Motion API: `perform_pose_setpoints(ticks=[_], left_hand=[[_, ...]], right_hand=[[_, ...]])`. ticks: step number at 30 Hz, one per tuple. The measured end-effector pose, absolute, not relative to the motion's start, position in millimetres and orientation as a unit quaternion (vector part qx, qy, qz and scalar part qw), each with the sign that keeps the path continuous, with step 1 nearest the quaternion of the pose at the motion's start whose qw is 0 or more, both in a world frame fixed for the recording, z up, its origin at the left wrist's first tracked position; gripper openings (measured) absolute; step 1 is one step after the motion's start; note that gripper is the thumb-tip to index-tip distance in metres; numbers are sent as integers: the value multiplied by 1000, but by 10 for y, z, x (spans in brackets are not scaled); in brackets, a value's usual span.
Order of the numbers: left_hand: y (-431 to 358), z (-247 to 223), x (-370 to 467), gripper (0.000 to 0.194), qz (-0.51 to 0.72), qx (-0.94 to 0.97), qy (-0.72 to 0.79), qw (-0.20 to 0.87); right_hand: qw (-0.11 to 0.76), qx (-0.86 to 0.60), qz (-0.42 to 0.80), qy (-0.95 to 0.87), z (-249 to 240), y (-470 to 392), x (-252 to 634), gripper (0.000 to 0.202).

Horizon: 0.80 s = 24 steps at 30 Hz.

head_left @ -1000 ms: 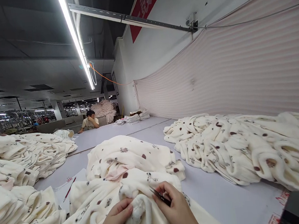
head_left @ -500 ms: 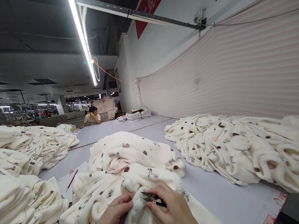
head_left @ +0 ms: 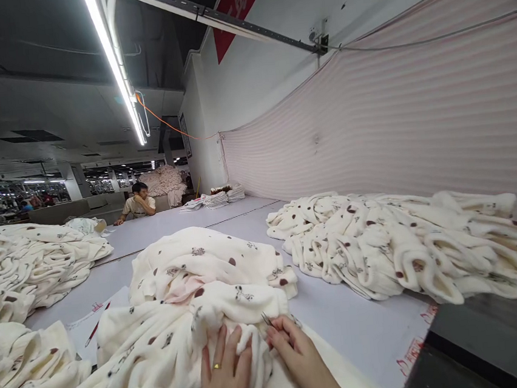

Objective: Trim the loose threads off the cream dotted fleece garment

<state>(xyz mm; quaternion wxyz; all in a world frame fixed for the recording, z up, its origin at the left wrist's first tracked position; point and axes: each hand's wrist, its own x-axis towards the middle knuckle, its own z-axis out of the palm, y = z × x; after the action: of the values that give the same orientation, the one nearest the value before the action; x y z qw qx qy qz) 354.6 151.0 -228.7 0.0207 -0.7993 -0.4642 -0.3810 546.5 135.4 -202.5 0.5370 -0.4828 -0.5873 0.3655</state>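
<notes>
A cream fleece garment (head_left: 170, 324) printed with brown dots and small animals lies bunched in front of me. My left hand (head_left: 227, 371) presses on its folds, fingers stretched and slightly spread, with a gold-coloured ring on one finger. Just to the right, my right hand (head_left: 299, 355) is closed around small thread snips (head_left: 266, 319). Only the metal tips of the snips show past the fingers, pointing up and away from me beside the cloth. The rest of the tool is hidden in the hand.
More cream garments (head_left: 367, 238) are heaped on the right of the table (head_left: 339, 326), and another pile (head_left: 40, 257) fills the left. A red pen (head_left: 97, 324) lies on white paper (head_left: 80, 330). A person (head_left: 138, 201) sits beyond the far edge, near folded stacks (head_left: 216, 199).
My left hand has gone from pinching a fold to lying flat on the garment. My right hand with the snips has moved slightly right, off the fold. The view has swung right.
</notes>
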Motion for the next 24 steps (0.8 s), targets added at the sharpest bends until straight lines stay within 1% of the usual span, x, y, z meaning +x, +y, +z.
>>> perform_pose_setpoints(ticks=[1, 2, 5, 6, 8, 11, 14, 16, 17, 19, 21, 22, 24], left_hand=[[1551, -2337, 3558, 37, -344, -811, -460, 111], [1612, -2346, 3484, 39, -324, -812, -453, 177], [1831, -2220, 2867, 24, -315, -745, -479, 342], [1885, -2172, 2628, 21, -288, -722, -489, 396], [1922, -2127, 2285, 19, -235, -764, -399, 449], [1809, -2190, 2239, 26, -172, -813, -298, 469], [1655, -2243, 2434, 31, -161, -811, -285, 486], [1628, -2167, 2467, 32, -191, -787, -328, 486], [1645, -2091, 2438, 30, -220, -767, -371, 474], [1733, -1898, 2326, 22, -284, -718, -476, 420], [1868, -1724, 2215, 15, -312, -676, -565, 355], [1939, -1670, 2184, 15, -315, -661, -589, 342], [2052, -1656, 2186, 21, -318, -649, -594, 353]], right_hand=[[541, -468, 379, -588, -2011, 1345, 5474, 34], [541, -463, 384, -587, -1994, 1332, 5506, 35], [565, -474, 374, -562, -1970, 1291, 5720, 36], [582, -477, 374, -542, -1977, 1288, 5802, 37], [611, -467, 397, -501, -2007, 1311, 5913, 36], [627, -427, 453, -468, -2048, 1384, 5887, 27], [619, -392, 494, -468, -2028, 1420, 5756, 17], [610, -376, 521, -464, -1977, 1406, 5720, 15], [606, -369, 532, -462, -1940, 1397, 5724, 14], [601, -353, 548, -462, -1846, 1399, 5755, 14], [601, -336, 555, -466, -1744, 1456, 5777, 13], [603, -329, 557, -468, -1700, 1506, 5773, 13], [603, -318, 562, -469, -1645, 1629, 5730, 11]])
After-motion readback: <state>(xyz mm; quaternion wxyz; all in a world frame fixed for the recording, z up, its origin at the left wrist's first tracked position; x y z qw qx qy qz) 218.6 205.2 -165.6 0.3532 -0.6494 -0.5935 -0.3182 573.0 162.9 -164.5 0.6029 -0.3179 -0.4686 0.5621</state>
